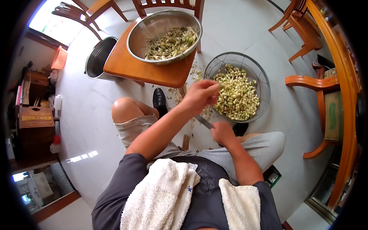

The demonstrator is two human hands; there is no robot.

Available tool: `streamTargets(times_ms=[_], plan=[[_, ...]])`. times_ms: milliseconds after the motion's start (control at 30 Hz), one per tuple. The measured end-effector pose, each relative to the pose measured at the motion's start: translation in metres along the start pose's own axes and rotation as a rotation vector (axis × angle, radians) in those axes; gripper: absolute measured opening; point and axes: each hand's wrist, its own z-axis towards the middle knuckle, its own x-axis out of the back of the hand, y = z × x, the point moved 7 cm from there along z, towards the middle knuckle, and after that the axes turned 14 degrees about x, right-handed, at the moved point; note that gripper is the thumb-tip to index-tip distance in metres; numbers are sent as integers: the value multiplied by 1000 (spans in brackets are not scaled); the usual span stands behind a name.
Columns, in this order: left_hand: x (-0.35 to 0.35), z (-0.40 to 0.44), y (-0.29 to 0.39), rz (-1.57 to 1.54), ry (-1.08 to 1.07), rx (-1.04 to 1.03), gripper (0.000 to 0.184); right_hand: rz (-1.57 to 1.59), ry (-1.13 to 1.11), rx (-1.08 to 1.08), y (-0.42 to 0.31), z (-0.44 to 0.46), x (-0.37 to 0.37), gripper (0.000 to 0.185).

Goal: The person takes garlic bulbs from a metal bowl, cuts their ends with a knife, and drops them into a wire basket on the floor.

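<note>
My left hand (pixel 200 95) is raised beside the near-left rim of a round wire basket (pixel 266 82), its fingers pinched together; whatever they hold is too small or hidden to tell. Lower and to the right, my right hand (pixel 223 133) is closed round the handle of a knife (pixel 204 122), whose blade points up and left beneath my left wrist. Pale trimmed bulbs (pixel 237 94) lie heaped in the basket. A metal colander (pixel 134 43) with untrimmed bulbs, stems still on them (pixel 172 44), rests on a wooden chair seat (pixel 153 73).
Peelings (pixel 175 95) lie scattered on the floor between chair and basket. A dark metal bucket (pixel 100 57) stands left of the chair. At the right are a wooden table (pixel 347 115), another chair (pixel 304 32) and a cardboard box (pixel 333 111). A wooden cabinet (pixel 36 117) is at the left.
</note>
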Motion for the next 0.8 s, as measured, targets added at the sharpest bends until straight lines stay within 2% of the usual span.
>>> streamTargets(times_ms=[33,133,200,300,367,467,533,667,800], plan=[[-11,17,5,72,28,-23,26,13,-4,17,0,0,-2,14],[-45,47,16,345,127,19,49,13,-22,-31,2,-2,1,13],[-56,52,28,598,202,-55,45,15,-10,-30,1,-4,5,13],[-66,37,59,850,55,-93,43,22,-15,-27,0,-7,9,13],[-58,15,97,888,160,-157,28,17,-47,-27,-2,-8,8,14],[-23,-11,172,925,435,-385,21,1,-99,-22,-4,-9,2,14],[31,5,220,916,517,-534,18,1,-108,-11,-5,-10,-4,16],[124,51,266,1126,714,-349,18,32,-130,38,-9,-6,-11,14],[149,79,265,1401,783,-320,22,31,-246,53,-19,2,-9,17]])
